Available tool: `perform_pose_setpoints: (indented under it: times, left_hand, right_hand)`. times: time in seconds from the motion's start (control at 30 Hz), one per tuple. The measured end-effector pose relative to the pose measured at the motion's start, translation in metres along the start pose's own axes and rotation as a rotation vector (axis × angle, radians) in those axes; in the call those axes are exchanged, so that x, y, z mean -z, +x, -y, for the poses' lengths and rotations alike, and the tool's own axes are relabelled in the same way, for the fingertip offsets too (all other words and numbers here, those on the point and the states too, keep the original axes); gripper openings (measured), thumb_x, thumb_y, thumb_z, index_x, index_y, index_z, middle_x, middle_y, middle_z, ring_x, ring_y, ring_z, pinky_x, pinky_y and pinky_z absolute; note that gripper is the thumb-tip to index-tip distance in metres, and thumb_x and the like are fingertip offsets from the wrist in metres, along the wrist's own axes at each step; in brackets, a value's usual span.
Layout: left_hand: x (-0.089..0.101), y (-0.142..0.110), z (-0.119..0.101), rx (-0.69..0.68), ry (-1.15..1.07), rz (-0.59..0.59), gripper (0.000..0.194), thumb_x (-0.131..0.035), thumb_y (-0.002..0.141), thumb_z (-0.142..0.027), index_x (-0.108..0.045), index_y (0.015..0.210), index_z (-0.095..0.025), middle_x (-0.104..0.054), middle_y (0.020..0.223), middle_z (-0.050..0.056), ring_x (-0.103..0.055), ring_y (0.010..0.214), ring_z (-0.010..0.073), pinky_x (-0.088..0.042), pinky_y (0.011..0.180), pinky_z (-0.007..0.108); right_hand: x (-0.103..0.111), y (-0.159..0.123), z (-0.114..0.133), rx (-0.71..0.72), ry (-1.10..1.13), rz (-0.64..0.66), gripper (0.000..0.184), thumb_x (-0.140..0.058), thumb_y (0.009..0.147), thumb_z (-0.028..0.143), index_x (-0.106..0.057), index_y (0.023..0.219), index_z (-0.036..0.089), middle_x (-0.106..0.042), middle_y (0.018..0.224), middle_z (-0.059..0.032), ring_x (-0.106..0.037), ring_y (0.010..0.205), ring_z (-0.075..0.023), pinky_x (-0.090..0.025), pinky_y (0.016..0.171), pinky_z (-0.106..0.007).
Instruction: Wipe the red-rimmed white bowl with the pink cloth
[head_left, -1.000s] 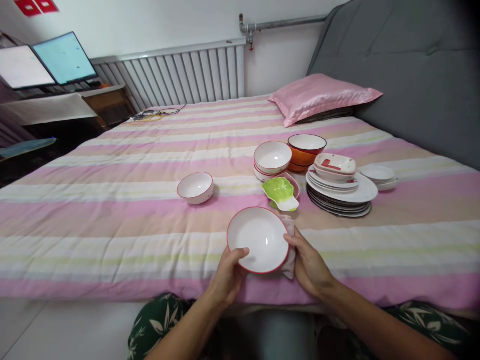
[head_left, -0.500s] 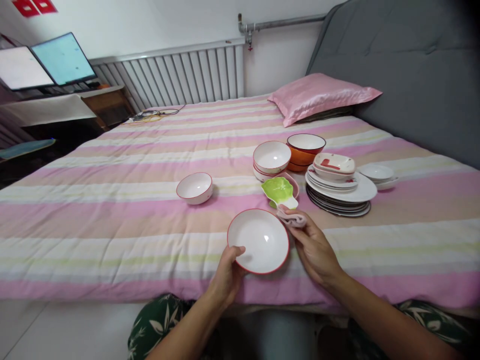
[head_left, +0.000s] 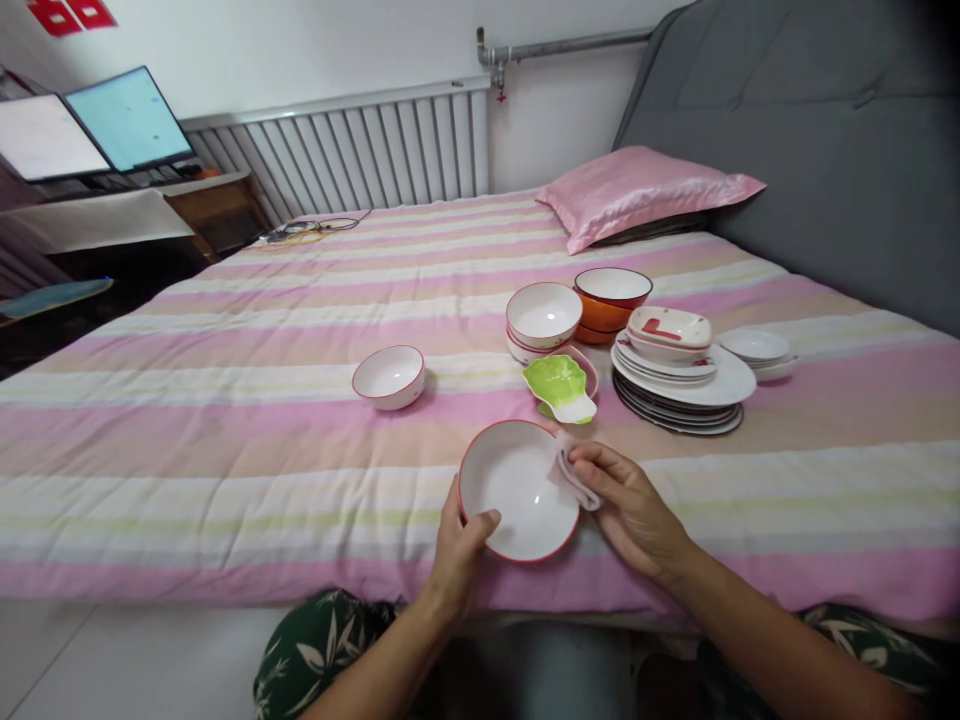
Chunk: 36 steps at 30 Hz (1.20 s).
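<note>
A white bowl with a red rim (head_left: 517,500) is tilted toward me above the bed's near edge. My left hand (head_left: 463,545) grips its left side, the thumb inside and the fingers hidden underneath. Pinched in my right hand (head_left: 630,505) is a folded pale pink cloth (head_left: 576,478), which lies over the bowl's right rim. Just beyond the bowl rests a green and white leaf-shaped dish (head_left: 559,385). Behind that dish stand stacked red-rimmed bowls (head_left: 544,315). Another red-rimmed bowl (head_left: 390,377) sits alone on the left.
Right of the cloth stands a pile of plates (head_left: 731,385) topped by a rectangular patterned dish (head_left: 670,328). Orange bowls (head_left: 600,315) and small white dishes (head_left: 754,346) are close by. A pink pillow (head_left: 649,195) lies farther back on the striped bedspread (head_left: 225,430).
My right hand has brought the cloth down from the bowl's upper right onto its right rim. The bowl has tilted and shifted slightly, and my left thumb has slid a little.
</note>
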<state>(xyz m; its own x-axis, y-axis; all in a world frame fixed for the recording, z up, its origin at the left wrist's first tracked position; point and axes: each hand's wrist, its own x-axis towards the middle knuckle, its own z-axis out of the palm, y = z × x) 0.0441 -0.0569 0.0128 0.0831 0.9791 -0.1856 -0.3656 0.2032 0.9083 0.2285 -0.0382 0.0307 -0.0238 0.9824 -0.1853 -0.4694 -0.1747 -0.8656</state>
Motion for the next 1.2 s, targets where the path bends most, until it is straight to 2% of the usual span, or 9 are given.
perform_pose_setpoints:
  times: [0.1,0.17,0.27,0.37,0.5,0.67,0.83,1.03,1.2]
  left_hand:
    - [0.004,0.001,0.004,-0.025,0.074,0.011,0.066,-0.067,0.065,-0.032,-0.046,0.125,-0.014,-0.061,0.114,0.013,-0.057,0.106,0.0292,-0.048,0.086,0.037]
    - [0.005,0.002,0.005,-0.050,0.120,0.015,0.069,-0.069,0.064,-0.035,-0.045,0.126,-0.015,-0.060,0.115,0.013,-0.057,0.106,0.0299,-0.048,0.086,0.037]
    - [0.006,0.002,0.003,-0.124,0.235,0.030,0.073,-0.069,0.064,-0.038,-0.041,0.128,-0.017,-0.056,0.123,0.013,-0.053,0.113,0.0317,-0.047,0.089,0.039]
    - [0.006,0.001,0.000,-0.206,0.370,0.065,0.075,-0.067,0.066,-0.041,-0.037,0.130,-0.017,-0.048,0.131,0.015,-0.048,0.118,0.0332,-0.043,0.094,0.043]
    - [0.006,-0.002,-0.003,-0.308,0.531,0.128,0.081,-0.066,0.066,-0.043,-0.031,0.134,-0.018,-0.043,0.137,0.016,-0.044,0.122,0.0338,-0.037,0.100,0.047]
    - [0.006,-0.003,-0.005,-0.353,0.566,0.176,0.081,-0.065,0.067,-0.042,-0.031,0.136,-0.019,-0.044,0.137,0.015,-0.044,0.123,0.0337,-0.036,0.101,0.047]
    - [0.005,-0.002,-0.009,-0.308,0.579,0.242,0.079,-0.065,0.064,-0.035,-0.035,0.134,-0.017,-0.047,0.134,0.015,-0.045,0.121,0.0336,-0.037,0.101,0.046]
    - [0.006,0.002,-0.023,-0.220,0.598,0.375,0.071,-0.066,0.063,-0.027,-0.044,0.129,-0.016,-0.055,0.126,0.012,-0.050,0.115,0.0312,-0.038,0.098,0.042]
    - [0.006,0.006,-0.021,-0.128,0.506,0.376,0.064,-0.068,0.069,-0.036,-0.047,0.127,-0.018,-0.056,0.125,0.011,-0.051,0.113,0.0308,-0.039,0.097,0.043]
  right_hand:
    - [-0.002,0.000,-0.004,0.031,-0.017,-0.010,0.046,-0.078,0.064,0.031,-0.057,0.105,0.028,-0.061,0.115,-0.0018,-0.058,0.101,-0.0203,-0.048,0.083,-0.031]
    - [-0.004,-0.001,-0.006,0.004,-0.036,0.009,0.055,-0.077,0.065,0.033,-0.053,0.114,0.028,-0.061,0.116,-0.0032,-0.058,0.102,-0.0203,-0.048,0.085,-0.031]
    - [-0.005,-0.003,-0.010,-0.058,-0.096,0.049,0.054,-0.076,0.067,0.035,-0.054,0.116,0.023,-0.065,0.107,-0.0047,-0.061,0.097,-0.0208,-0.048,0.085,-0.032]
    - [-0.003,-0.004,-0.014,-0.046,-0.149,0.049,0.053,-0.075,0.068,0.035,-0.055,0.115,0.020,-0.067,0.102,-0.0051,-0.062,0.092,-0.0210,-0.049,0.083,-0.033]
    - [-0.001,-0.003,-0.017,0.035,-0.291,-0.033,0.053,-0.075,0.066,0.035,-0.056,0.114,0.019,-0.068,0.099,-0.0061,-0.063,0.091,-0.0236,-0.051,0.077,-0.034]
    - [0.000,-0.002,-0.014,0.171,-0.452,-0.057,0.049,-0.070,0.066,0.025,-0.058,0.113,0.020,-0.066,0.110,-0.0057,-0.060,0.100,-0.0243,-0.049,0.082,-0.034]
    - [0.005,0.003,-0.011,0.298,-0.579,-0.026,0.047,-0.065,0.066,0.016,-0.059,0.112,0.023,-0.065,0.113,-0.0033,-0.060,0.100,-0.0225,-0.047,0.086,-0.032]
    - [0.012,0.006,-0.009,0.333,-0.728,0.049,0.047,-0.061,0.066,0.013,-0.061,0.112,0.024,-0.066,0.111,-0.0036,-0.061,0.100,-0.0242,-0.047,0.087,-0.034]
    - [0.011,0.009,-0.014,0.300,-0.761,-0.020,0.041,-0.058,0.065,0.013,-0.066,0.103,0.024,-0.068,0.104,-0.0020,-0.062,0.098,-0.0242,-0.046,0.086,-0.034]
